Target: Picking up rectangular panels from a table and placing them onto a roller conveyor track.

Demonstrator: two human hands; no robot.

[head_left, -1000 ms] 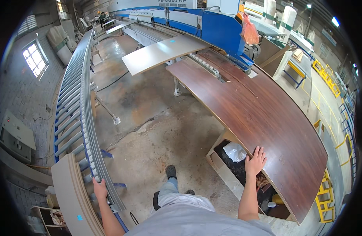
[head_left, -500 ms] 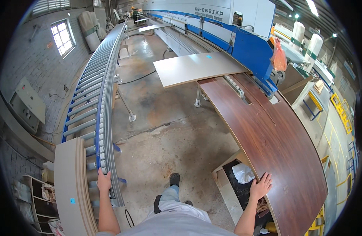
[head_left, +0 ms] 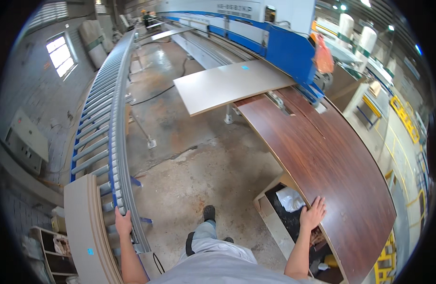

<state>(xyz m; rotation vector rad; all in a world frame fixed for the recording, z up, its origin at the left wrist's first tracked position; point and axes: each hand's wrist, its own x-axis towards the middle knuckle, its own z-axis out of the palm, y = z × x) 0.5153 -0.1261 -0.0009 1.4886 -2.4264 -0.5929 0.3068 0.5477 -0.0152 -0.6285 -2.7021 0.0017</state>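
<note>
Resting flat and unclenched, the right hand (head_left: 313, 217) touches the edge of the glossy brown wood-grain tabletop (head_left: 331, 175) at right; the left hand (head_left: 124, 222), its closure indeterminable, touches the blue-and-grey metal roller conveyor (head_left: 117, 118) at left.

Reddish-brown wood-grain tabletop (head_left: 336, 180) is seen as smooth, glossy; pale grey rectangular panel (head_left: 222, 86) is finished with satin sheen; grey cylindrical metal rollers (head_left: 90, 161) are smooth-looking; grey concrete floor (head_left: 180, 180) is stained, rough; orange plastic bag (head_left: 323, 57) is crinkled.
</note>
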